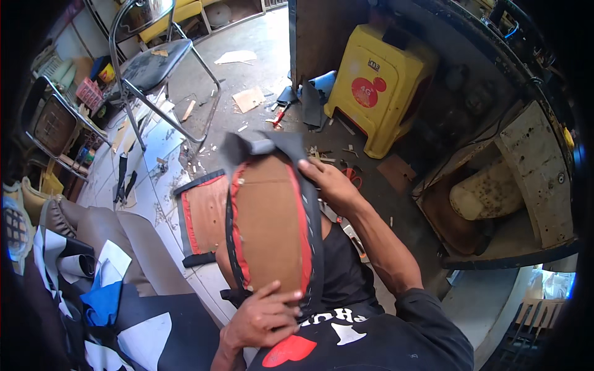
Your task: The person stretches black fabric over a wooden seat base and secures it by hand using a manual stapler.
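Note:
A brown seat panel (pixel 269 213) lies across my lap, its back facing up. Black covering material wraps its long sides, with red strips and pale staple-like marks along the inner edges. At the far end a dark grey flap (pixel 286 147) stands loose and folded, somewhat blurred. My right hand (pixel 331 185) is closed on the far right edge, thumb on top, its other fingers partly hidden. My left hand (pixel 266 314) rests on the near end with fingers spread. Left of it, a similar red-edged panel (pixel 204 213) lies on the white tiles, partly covered by the held one.
A yellow plastic stool (pixel 371 86) stands far right, near an open cabinet-like frame (pixel 526 185). A metal folding chair (pixel 158 65) is far left. Red-handled scissors (pixel 352 176) and a utility knife (pixel 354 241) lie right of the panel. Scraps (pixel 145 340) lie at left.

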`<state>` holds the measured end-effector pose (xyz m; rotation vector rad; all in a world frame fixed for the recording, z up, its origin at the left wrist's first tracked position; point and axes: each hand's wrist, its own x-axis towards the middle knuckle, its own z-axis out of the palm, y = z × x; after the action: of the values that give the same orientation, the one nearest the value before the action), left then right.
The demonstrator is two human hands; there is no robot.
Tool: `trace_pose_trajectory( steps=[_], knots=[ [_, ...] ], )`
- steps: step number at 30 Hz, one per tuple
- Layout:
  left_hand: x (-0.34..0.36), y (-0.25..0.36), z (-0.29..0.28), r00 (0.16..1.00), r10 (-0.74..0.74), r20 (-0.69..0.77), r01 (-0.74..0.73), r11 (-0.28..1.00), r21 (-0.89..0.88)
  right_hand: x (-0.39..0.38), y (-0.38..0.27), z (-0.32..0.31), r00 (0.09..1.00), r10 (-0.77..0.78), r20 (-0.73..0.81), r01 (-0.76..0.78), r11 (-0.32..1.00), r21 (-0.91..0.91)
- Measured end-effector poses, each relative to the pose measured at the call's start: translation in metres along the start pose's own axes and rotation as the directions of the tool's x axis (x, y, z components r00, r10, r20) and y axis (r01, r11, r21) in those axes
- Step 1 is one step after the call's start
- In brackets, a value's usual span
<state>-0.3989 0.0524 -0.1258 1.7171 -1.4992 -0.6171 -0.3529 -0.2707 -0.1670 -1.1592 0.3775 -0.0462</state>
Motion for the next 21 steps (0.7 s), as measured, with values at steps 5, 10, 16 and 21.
trace_pose_trajectory(
  steps=[5, 10, 16, 21],
  knots=[
    [-0.020, 0.023, -0.012, 0.938, -0.222, -0.267, 0.193, 0.973, -0.130, -0.015, -0.004, 0.039, 0.988, -0.126, 0.090, 0.124, 0.992, 0.029],
    [0.068, 0.027, -0.028, 0.735, -0.160, -0.659, 0.420, 0.870, 0.257, -0.097, 0.004, 0.049, 0.990, -0.111, 0.091, 0.123, 0.981, -0.150],
    [0.120, 0.008, 0.016, 0.848, -0.124, -0.516, 0.354, 0.857, 0.375, -0.104, 0.031, -0.020, 0.998, 0.027, -0.055, -0.035, 0.990, -0.137],
    [0.125, 0.009, 0.020, 0.935, -0.049, -0.350, 0.222, 0.852, 0.474, -0.054, 0.003, -0.028, 0.976, -0.218, 0.023, 0.218, 0.949, -0.228]
  ],
)
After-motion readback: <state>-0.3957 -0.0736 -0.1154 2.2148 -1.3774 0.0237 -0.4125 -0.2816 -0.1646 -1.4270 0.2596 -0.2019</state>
